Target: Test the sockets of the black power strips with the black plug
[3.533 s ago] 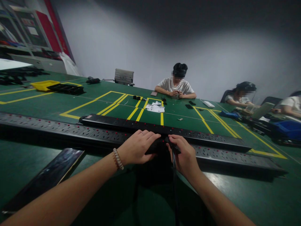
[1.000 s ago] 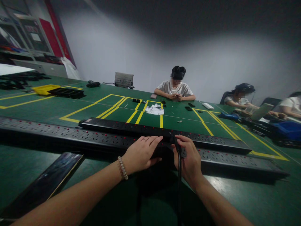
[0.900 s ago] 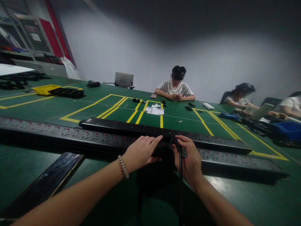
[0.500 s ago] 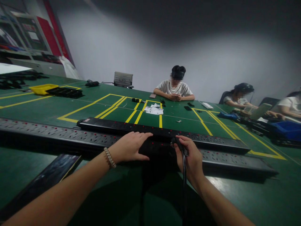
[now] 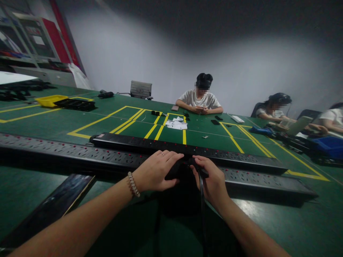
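Across the table in front of me lies a long black power strip [image 5: 88, 153] with rows of sockets and red dots. My left hand [image 5: 158, 171] grips it near the middle, fingers over the top and thumb on the near side. Just to the right, my right hand [image 5: 211, 176] is closed around a black plug at the strip's top, its prongs hidden. From the plug a black cable [image 5: 203, 214] hangs down toward me. A second, shorter black power strip [image 5: 128, 140] lies parallel, right behind the first.
A dark flat phone-like slab [image 5: 50, 207] lies at the near left. Farther back are a yellow tray [image 5: 50, 100], a black tray [image 5: 75, 104], white papers [image 5: 177, 123] and a drill-like tool [image 5: 105, 94]. A person [image 5: 199, 100] sits opposite; others sit right, near a blue bin [image 5: 329, 146].
The near strip has slid left with my left hand. Since then that hand has shifted back right along it, close to the plug. My right hand has moved slightly left, still holding the plug.
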Tool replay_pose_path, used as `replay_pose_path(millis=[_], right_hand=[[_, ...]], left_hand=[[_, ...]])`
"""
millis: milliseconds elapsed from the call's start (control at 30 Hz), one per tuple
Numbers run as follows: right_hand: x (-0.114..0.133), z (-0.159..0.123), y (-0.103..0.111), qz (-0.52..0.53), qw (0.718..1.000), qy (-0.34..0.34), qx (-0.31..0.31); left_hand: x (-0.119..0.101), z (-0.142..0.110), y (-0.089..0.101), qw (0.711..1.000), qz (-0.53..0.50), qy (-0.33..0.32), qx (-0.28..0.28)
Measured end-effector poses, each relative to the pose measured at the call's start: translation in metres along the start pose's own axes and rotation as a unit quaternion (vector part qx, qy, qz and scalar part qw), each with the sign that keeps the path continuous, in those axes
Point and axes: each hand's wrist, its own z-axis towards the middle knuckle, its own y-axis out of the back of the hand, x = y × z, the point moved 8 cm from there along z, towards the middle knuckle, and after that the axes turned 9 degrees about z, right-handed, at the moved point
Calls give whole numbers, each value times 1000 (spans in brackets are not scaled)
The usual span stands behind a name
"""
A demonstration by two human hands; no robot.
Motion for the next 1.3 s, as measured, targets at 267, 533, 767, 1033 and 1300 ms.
replay_pose_path(millis=[267,533,767,1033,1300], right_hand=[[5,4,-3,7,1000,14,22],[4,3,-6,5,999,12,47],[15,8,-11,-16,997,4,73],[19,11,-18,-28,993,-11,114],[19,8,-23,-36,991,-6,127]], left_hand=[[-4,0,-4,1000,-6,-8,-1],[-1,0,-6,1000,-10,-5,0],[-4,0,-6,1000,-9,-9,-4],[-4,0,-7,1000,-1,-7,3],[-4,0,-6,1000,-7,-8,-4]])
